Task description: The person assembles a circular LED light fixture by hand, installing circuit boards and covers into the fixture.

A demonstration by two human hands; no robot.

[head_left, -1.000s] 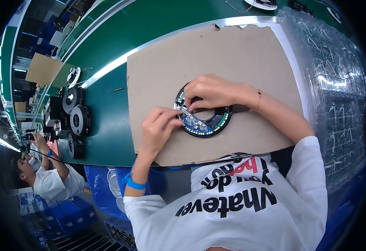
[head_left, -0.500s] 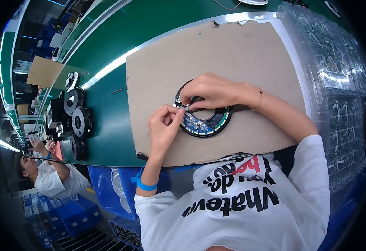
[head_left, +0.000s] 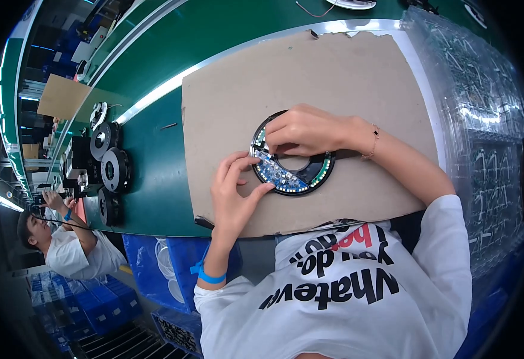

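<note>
"Where was L hand [head_left: 232, 188]?"
"Nearest, at 8 o'clock of the black ring [head_left: 317, 166]: spread wide, tips touching its rim."
"R hand [head_left: 301, 130]?"
"Over ring's 12, fingers bunched narrow near its 10; couldn't tell what they pinched, if anything."
"Ring?"
"Lay on cardboard [head_left: 358, 78], approx. ctr., blue PCB [head_left: 282, 174] at its 7."
"Farther?"
"Round units [head_left: 114, 172] at 9 o'clock, on green surface [head_left: 154, 155]."
</note>
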